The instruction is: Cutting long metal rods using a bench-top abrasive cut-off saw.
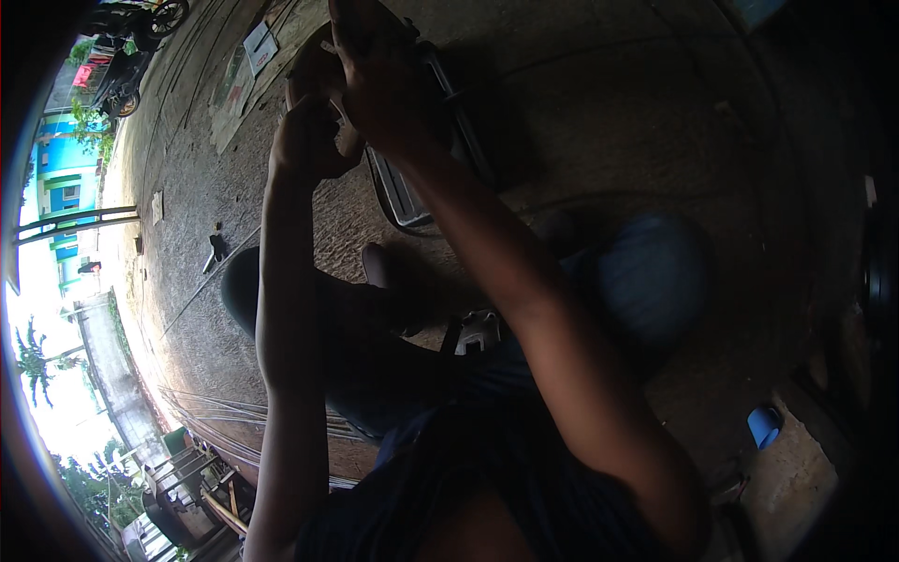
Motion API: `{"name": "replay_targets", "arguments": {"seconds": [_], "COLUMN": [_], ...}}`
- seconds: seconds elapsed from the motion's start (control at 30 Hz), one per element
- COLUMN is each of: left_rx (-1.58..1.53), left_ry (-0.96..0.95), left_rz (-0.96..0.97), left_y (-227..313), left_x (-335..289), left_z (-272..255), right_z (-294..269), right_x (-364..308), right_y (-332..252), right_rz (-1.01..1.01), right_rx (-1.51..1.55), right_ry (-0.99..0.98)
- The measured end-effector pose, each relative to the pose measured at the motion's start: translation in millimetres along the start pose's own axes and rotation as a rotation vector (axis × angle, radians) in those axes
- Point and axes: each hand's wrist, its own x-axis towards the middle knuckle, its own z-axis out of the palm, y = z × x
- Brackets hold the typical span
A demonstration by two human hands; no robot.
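Both my hands are at the far top of the view, in deep shadow. My left hand point(309, 140) has its fingers curled against the lower edge of a curved brown piece point(316, 73), whose kind I cannot make out. Just right of it, my right hand point(382, 98) is closed over the same spot, and a small pale bit shows beside its fingers. What the right hand grips is hidden. Beneath the hands a dark oblong frame point(401, 199) with a pale inner edge lies on the ground, partly covered by my right forearm.
A black tool point(215, 248) lies on the rough ground to the left. Farther off are a paper sheet point(261, 47) and long thin rods point(220, 412). My bent knees flank the work spot. A blue cup point(764, 426) sits at the right; motorcycles point(122, 70) stand far left.
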Motion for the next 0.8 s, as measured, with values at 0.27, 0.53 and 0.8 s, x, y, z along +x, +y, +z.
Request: {"name": "replay_targets", "arguments": {"seconds": [0.27,0.53,0.8], "left_rx": [1.48,0.793,0.338], "left_ry": [-0.078,0.165,0.26], "left_rz": [0.677,0.273,0.143], "left_y": [-18.6,-27.6,-38.2], "left_x": [7.3,-9.6,-6.5], "left_z": [-25.3,-9.3,1.7], "right_z": [0.2,-18.7,-5.1], "right_x": [-4.1,-9.3,-20.9], "right_y": [1.9,-7.9,9.3], "right_rz": [0.007,0.018,0.041], "right_rx": [0.06,0.038,0.018], "right_ry": [-0.045,-0.164,-0.164]}}
